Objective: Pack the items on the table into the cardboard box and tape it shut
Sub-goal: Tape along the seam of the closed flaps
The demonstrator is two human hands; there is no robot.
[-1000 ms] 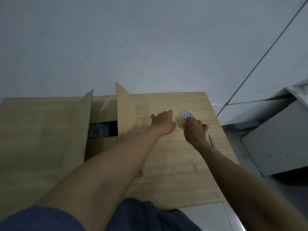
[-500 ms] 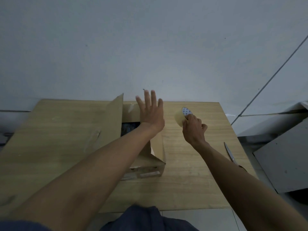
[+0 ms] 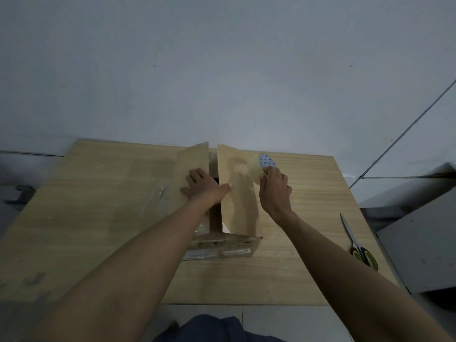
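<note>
One cardboard box (image 3: 222,248) on one counter (image 3: 98,206), two top flaps (image 3: 237,193) showing. One roll of tape (image 3: 255,166), one pair of scissors (image 3: 355,240). Two hands: one left hand (image 3: 206,187), one right hand (image 3: 274,191).

Both bare forearms reach forward from the lower corners, drawing closer toward the middle; the left hand (image 3: 206,187) lies palm down, fingers flat and thumb spread to the right, pressing on the cardboard box (image 3: 238,206); the right hand (image 3: 274,191), just beside it, curls its fingers round the tape roll (image 3: 255,167)
</note>
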